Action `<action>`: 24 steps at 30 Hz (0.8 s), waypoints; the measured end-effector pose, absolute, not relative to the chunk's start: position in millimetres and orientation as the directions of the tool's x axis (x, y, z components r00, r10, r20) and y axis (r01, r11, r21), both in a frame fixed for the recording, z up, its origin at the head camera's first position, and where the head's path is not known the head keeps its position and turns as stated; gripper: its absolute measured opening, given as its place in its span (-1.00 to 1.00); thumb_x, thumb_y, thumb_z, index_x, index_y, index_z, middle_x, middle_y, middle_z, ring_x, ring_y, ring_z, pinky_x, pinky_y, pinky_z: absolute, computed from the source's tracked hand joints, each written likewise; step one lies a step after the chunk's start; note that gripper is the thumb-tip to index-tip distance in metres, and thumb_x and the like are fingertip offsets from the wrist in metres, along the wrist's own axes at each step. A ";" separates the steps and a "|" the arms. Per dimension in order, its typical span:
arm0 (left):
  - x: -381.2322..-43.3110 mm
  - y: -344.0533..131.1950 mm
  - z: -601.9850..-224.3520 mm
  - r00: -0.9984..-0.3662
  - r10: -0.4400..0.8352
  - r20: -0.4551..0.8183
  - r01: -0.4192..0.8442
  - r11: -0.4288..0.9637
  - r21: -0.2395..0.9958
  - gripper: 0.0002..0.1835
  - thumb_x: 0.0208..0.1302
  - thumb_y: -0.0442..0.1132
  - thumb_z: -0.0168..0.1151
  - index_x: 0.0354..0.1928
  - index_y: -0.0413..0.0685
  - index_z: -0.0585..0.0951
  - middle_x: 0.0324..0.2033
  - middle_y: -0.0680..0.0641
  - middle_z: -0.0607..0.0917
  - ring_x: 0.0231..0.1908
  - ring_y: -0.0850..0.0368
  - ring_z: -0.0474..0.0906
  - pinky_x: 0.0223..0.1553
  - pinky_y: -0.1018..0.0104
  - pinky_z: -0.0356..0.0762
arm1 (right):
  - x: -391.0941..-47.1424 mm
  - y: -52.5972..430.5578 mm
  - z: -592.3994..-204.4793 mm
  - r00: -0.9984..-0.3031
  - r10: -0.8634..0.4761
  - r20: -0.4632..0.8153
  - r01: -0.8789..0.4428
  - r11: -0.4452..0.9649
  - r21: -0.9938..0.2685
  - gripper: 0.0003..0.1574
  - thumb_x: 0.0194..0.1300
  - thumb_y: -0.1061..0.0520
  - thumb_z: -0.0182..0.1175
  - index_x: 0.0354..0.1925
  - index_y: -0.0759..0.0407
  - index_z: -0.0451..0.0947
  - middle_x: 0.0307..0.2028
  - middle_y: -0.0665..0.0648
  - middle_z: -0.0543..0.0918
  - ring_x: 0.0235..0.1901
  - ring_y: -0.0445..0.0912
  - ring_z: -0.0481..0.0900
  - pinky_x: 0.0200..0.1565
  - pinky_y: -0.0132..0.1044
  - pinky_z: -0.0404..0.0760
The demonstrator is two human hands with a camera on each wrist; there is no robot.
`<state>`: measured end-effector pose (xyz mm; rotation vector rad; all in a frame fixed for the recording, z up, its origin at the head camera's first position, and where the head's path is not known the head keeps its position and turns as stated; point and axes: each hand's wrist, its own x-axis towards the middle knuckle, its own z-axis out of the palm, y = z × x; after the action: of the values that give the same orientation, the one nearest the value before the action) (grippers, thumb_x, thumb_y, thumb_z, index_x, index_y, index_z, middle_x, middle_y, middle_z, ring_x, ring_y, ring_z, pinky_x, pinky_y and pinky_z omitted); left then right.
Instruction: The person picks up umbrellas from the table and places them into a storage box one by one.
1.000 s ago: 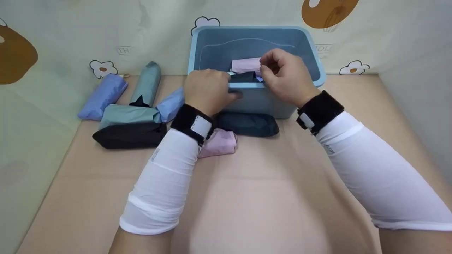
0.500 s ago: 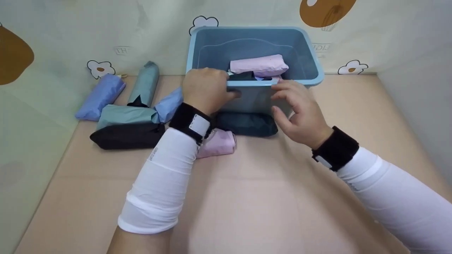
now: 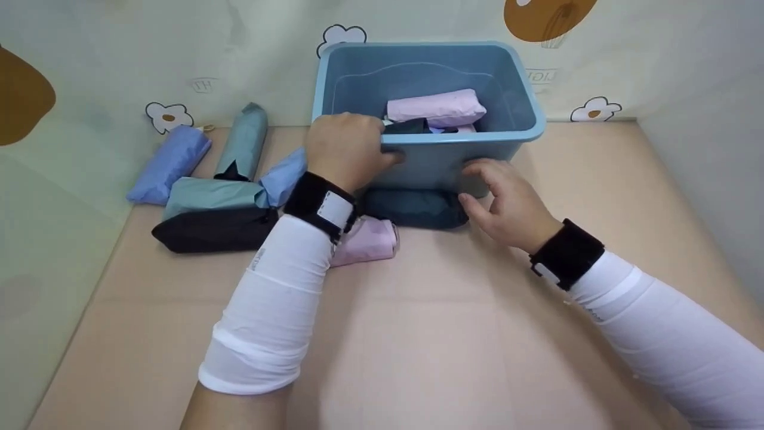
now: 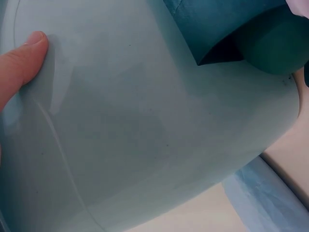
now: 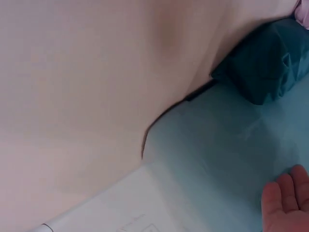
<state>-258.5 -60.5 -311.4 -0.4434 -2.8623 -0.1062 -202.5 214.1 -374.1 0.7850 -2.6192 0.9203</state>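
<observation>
My left hand [image 3: 345, 143] grips the front rim of a blue-grey plastic bin [image 3: 459, 138], with its thumb [image 4: 26, 58] on the outside wall. My right hand [image 3: 510, 206] holds nothing; its loosely bent fingers are in front of the bin's right front, near the right end of a dark teal folded umbrella [image 3: 418, 209]. That umbrella lies along the bin's foot. A pale pink wrapped roll [image 3: 436, 107] rests on top of darker pieces inside the bin. Another pink folded roll [image 3: 373, 239] lies beside my left wrist, which partly covers it.
Left of the bin lie a periwinkle bundle [image 3: 170, 164], a sage-green upright-lying one [image 3: 245, 140], another sage-green one [image 3: 215, 194], a black one [image 3: 215, 230] and a blue one [image 3: 286, 179]. A patterned curtain [image 3: 268, 60] stands behind the bin.
My right hand has let go of the pink roll in the bin, leaving it there, and has moved down in front of the bin. The left hand stays on the rim.
</observation>
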 end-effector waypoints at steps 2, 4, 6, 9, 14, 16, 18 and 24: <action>-258.5 -60.2 -311.1 -0.925 0.288 0.247 0.305 0.952 0.035 -0.37 0.21 0.45 0.35 -0.20 -0.01 0.77 -0.31 -0.07 0.83 -0.29 -0.12 0.72 -0.25 -0.06 0.64 | -202.0 214.4 -375.4 -0.842 -0.408 0.352 -0.538 0.667 -0.515 -0.53 0.42 0.18 0.29 0.20 0.38 0.52 0.19 0.33 0.64 0.25 0.18 0.53 0.36 0.08 0.45; -258.4 -59.9 -310.8 -0.925 0.288 0.248 0.305 0.952 0.034 -0.36 0.20 0.45 0.36 -0.19 -0.01 0.77 -0.30 -0.07 0.83 -0.28 -0.12 0.72 -0.24 -0.06 0.64 | -202.0 215.2 -376.9 -0.859 -0.409 0.306 -0.511 0.679 -0.527 -0.52 0.43 0.16 0.29 0.22 0.36 0.51 0.20 0.32 0.64 0.26 0.16 0.53 0.36 0.09 0.46; -258.5 -59.6 -310.9 -0.924 0.289 0.251 0.306 0.951 0.032 -0.36 0.20 0.45 0.36 -0.19 -0.02 0.77 -0.31 -0.08 0.83 -0.29 -0.11 0.72 -0.25 -0.06 0.64 | -202.1 215.8 -378.4 -0.873 -0.411 0.264 -0.487 0.690 -0.536 -0.52 0.45 0.15 0.28 0.23 0.35 0.51 0.21 0.30 0.63 0.26 0.15 0.53 0.37 0.10 0.46; -258.4 -59.2 -311.0 -0.923 0.290 0.254 0.307 0.951 0.029 -0.36 0.20 0.45 0.36 -0.19 -0.02 0.76 -0.31 -0.07 0.83 -0.30 -0.11 0.72 -0.26 -0.06 0.64 | -202.1 216.6 -380.1 -0.883 -0.417 0.216 -0.464 0.701 -0.541 -0.52 0.47 0.14 0.26 0.24 0.34 0.51 0.22 0.30 0.63 0.26 0.15 0.53 0.39 0.11 0.44; -258.5 -58.9 -310.9 -0.924 0.290 0.250 0.306 0.952 0.024 -0.36 0.20 0.45 0.36 -0.20 -0.02 0.76 -0.32 -0.07 0.83 -0.31 -0.11 0.72 -0.28 -0.05 0.64 | -202.2 215.5 -384.1 -0.878 -0.448 0.168 -0.462 0.706 -0.537 -0.50 0.47 0.12 0.27 0.25 0.34 0.51 0.25 0.31 0.61 0.30 0.18 0.51 0.43 0.14 0.39; -258.6 -58.7 -310.8 -0.925 0.289 0.246 0.304 0.952 0.024 -0.36 0.20 0.45 0.35 -0.20 -0.02 0.76 -0.32 -0.07 0.83 -0.31 -0.11 0.72 -0.28 -0.05 0.64 | -202.2 214.2 -386.6 -0.872 -0.466 0.148 -0.469 0.712 -0.522 -0.46 0.45 0.10 0.29 0.28 0.32 0.52 0.29 0.32 0.59 0.35 0.20 0.48 0.46 0.14 0.36; -258.7 -58.5 -310.9 -0.926 0.288 0.243 0.303 0.953 0.025 -0.36 0.20 0.46 0.35 -0.20 -0.02 0.76 -0.32 -0.07 0.83 -0.30 -0.12 0.73 -0.27 -0.06 0.65 | -202.2 212.3 -389.2 -0.860 -0.495 0.126 -0.486 0.718 -0.498 -0.41 0.43 0.08 0.32 0.32 0.29 0.51 0.34 0.32 0.56 0.41 0.21 0.44 0.50 0.14 0.31; -258.6 -58.9 -311.2 -0.927 0.291 0.235 0.302 0.953 0.012 -0.35 0.21 0.46 0.34 -0.18 -0.02 0.76 -0.28 -0.08 0.84 -0.27 -0.12 0.75 -0.24 -0.07 0.66 | -202.9 201.9 -393.4 -0.818 -0.572 0.061 -0.540 0.727 -0.424 -0.22 0.38 0.02 0.38 0.47 0.18 0.44 0.46 0.32 0.44 0.51 0.23 0.32 0.54 0.11 0.26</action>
<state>-258.6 -58.9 -311.2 -0.4427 -2.8744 -0.0696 -202.9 201.9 -393.4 0.9641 -2.9879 0.6961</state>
